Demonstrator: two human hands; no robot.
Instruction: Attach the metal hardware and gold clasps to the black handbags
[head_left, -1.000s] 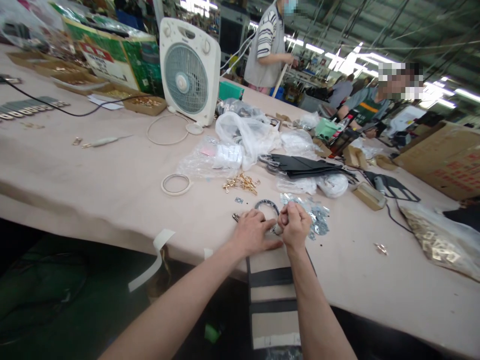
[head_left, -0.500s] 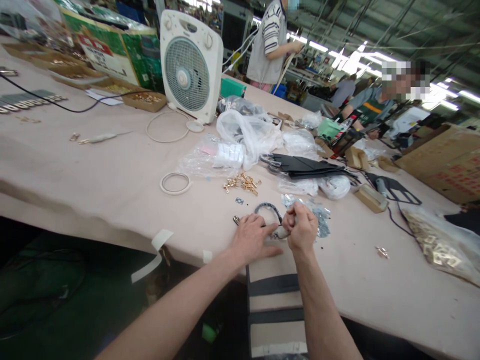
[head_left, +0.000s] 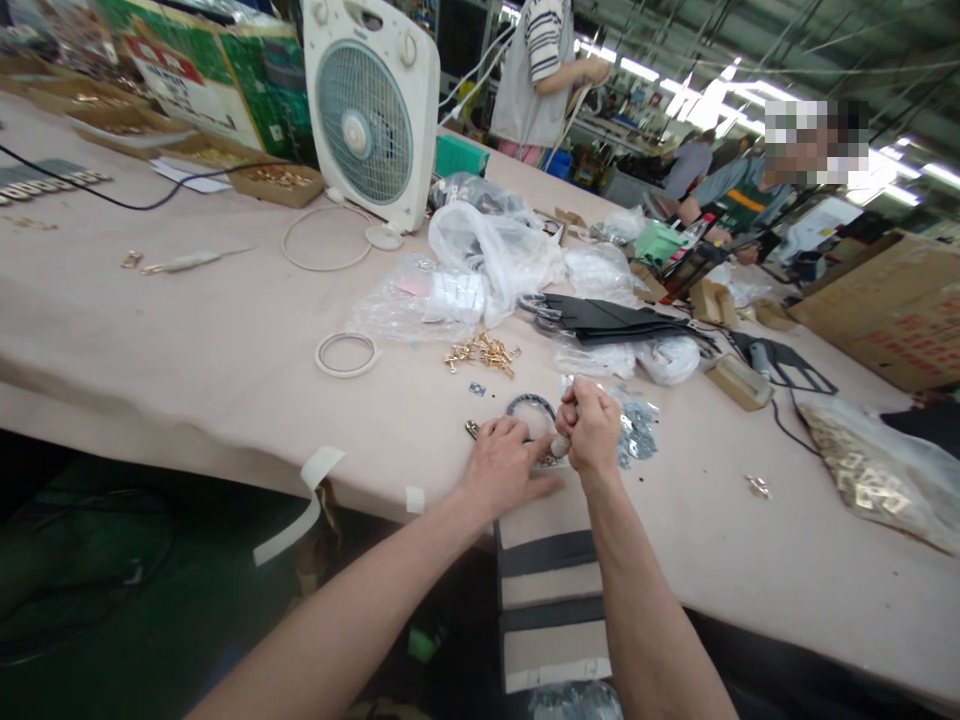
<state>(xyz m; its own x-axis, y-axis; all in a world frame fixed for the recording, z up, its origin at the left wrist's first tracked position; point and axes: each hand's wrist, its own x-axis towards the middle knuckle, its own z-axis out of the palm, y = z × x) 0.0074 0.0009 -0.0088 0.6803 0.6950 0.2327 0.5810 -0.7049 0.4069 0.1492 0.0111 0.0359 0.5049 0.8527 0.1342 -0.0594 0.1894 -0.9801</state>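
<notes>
The person's left hand (head_left: 501,465) lies palm down at the near edge of the surface (head_left: 187,340), its forearm coming in from 7 o'clock. Its fingers (head_left: 517,437) are spread slightly and pressed flat, the index finger stretched toward the right hand. What lies under the palm cannot be told.

The right hand (head_left: 592,428) stands just beside it at 3 o'clock, curled into a fist with knuckles up, the forearm rising from 6 o'clock. Its fingers are clamped on a small pale-handled tool (head_left: 559,446), whose end shows below the fist and points down at the surface between the two hands; the tip is hidden.

A dark curved strap (head_left: 529,404) arcs on the surface just past the hands at 12 o'clock. A striped fabric piece (head_left: 551,590) with dark bands hangs over the surface's edge below the wrists, at 6 o'clock.

Farther out at 11 o'clock lies a heap of gold metal fittings (head_left: 484,354), and at 10 o'clock a white tape ring (head_left: 346,354). A clear bag of silvery parts (head_left: 637,428) sits just right of the right hand. A white fan (head_left: 369,108) stands well away at 11 o'clock.
</notes>
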